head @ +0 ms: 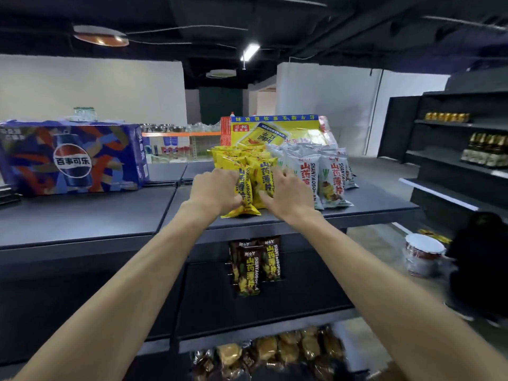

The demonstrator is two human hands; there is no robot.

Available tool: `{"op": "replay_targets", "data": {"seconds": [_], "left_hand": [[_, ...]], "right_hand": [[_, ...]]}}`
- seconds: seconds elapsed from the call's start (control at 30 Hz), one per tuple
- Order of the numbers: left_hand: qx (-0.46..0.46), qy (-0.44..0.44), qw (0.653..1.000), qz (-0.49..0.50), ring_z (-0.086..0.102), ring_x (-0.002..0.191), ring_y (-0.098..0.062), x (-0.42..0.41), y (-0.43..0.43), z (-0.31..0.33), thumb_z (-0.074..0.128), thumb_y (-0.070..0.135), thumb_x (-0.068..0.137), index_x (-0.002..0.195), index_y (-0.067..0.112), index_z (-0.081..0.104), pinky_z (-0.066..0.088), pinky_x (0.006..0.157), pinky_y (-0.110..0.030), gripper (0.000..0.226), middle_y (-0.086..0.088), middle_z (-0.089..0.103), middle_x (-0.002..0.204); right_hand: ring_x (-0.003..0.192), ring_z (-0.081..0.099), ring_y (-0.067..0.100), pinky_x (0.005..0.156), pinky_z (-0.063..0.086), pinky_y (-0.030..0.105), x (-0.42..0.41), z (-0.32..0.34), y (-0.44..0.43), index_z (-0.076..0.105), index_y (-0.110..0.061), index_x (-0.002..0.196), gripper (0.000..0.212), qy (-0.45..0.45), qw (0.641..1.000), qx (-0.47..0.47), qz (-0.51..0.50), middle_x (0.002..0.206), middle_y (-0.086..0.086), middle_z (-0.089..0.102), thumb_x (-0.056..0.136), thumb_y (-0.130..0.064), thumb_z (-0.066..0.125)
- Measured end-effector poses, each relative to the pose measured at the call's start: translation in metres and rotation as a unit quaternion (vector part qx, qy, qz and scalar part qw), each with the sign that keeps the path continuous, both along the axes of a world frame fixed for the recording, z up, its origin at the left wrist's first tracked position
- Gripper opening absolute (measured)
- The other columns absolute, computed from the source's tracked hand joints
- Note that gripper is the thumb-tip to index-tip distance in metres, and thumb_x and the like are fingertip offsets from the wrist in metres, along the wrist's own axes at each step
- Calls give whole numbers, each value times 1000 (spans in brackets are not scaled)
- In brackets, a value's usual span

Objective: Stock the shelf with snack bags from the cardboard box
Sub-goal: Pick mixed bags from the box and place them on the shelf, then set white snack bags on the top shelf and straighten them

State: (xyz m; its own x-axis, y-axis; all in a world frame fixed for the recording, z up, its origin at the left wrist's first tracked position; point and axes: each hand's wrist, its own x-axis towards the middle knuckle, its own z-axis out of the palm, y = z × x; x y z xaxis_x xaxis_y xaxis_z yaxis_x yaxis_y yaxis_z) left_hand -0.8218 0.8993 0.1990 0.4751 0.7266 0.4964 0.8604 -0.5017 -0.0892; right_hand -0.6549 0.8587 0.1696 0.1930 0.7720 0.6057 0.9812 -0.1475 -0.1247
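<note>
Yellow snack bags (pixel 248 178) stand in a row on the dark top shelf (pixel 371 210). My left hand (pixel 214 191) grips the front yellow bag from its left side. My right hand (pixel 286 192) presses against the front bags from the right, fingers spread on them. White snack bags (pixel 330 177) of the same brand stand right beside the yellow ones. Behind both rows lies a yellow and red drink carton (pixel 275 130). The cardboard box is not in view.
A blue Pepsi case (pixel 71 158) sits on the top shelf at left. Black snack bags (pixel 255 265) hang on the shelf below, with wrapped pastries (pixel 275 350) lower still. A person in black (pixel 481 265) crouches at right by stacked white tubs (pixel 423 254). Dark shelving (pixel 467 149) stands at right.
</note>
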Motion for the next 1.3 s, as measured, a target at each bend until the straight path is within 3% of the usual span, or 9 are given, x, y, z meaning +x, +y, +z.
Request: {"op": "replay_targets", "data": {"seconds": [0.3, 0.53, 1.07, 1.17, 1.3], "left_hand": [[19, 23, 992, -122, 64, 92, -27, 115, -55, 9, 58, 37, 88, 110, 21, 58, 51, 70, -35, 27, -4, 65, 103], [7, 45, 984, -174, 63, 98, -30, 209, -113, -16, 57, 37, 87, 112, 20, 60, 46, 73, -36, 30, -7, 63, 110], [-183, 25, 970, -157, 62, 86, -32, 361, -219, -202, 57, 33, 86, 105, 22, 60, 41, 68, -32, 22, -3, 66, 99], [-203, 40, 966, -152, 61, 83, -30, 372, -223, -228, 58, 33, 86, 103, 20, 60, 39, 66, -32, 21, -3, 66, 96], [-234, 68, 955, -167, 60, 96, -29, 386, -220, -271, 58, 35, 86, 110, 19, 59, 42, 70, -34, 28, -2, 65, 106]], "right_hand": [[92, 65, 30, 68, 42, 35, 104, 10, -93, 56, -16, 105, 26, 23, 994, -19, -102, 102, 8, 67, 89, -37, 57], [98, 63, 33, 77, 47, 37, 189, -14, -170, 60, -18, 104, 27, 45, 984, -43, -165, 106, 10, 67, 91, -40, 53], [91, 65, 30, 66, 39, 33, 346, -173, -286, 62, -20, 103, 26, 94, 971, -177, -131, 94, 3, 69, 89, -41, 54], [95, 64, 32, 72, 41, 34, 355, -211, -293, 63, -21, 106, 28, 130, 960, -203, -142, 97, 3, 70, 89, -42, 55], [101, 63, 34, 81, 47, 36, 366, -261, -296, 63, -22, 107, 28, 167, 941, -244, -162, 104, 8, 69, 88, -41, 57]]}}
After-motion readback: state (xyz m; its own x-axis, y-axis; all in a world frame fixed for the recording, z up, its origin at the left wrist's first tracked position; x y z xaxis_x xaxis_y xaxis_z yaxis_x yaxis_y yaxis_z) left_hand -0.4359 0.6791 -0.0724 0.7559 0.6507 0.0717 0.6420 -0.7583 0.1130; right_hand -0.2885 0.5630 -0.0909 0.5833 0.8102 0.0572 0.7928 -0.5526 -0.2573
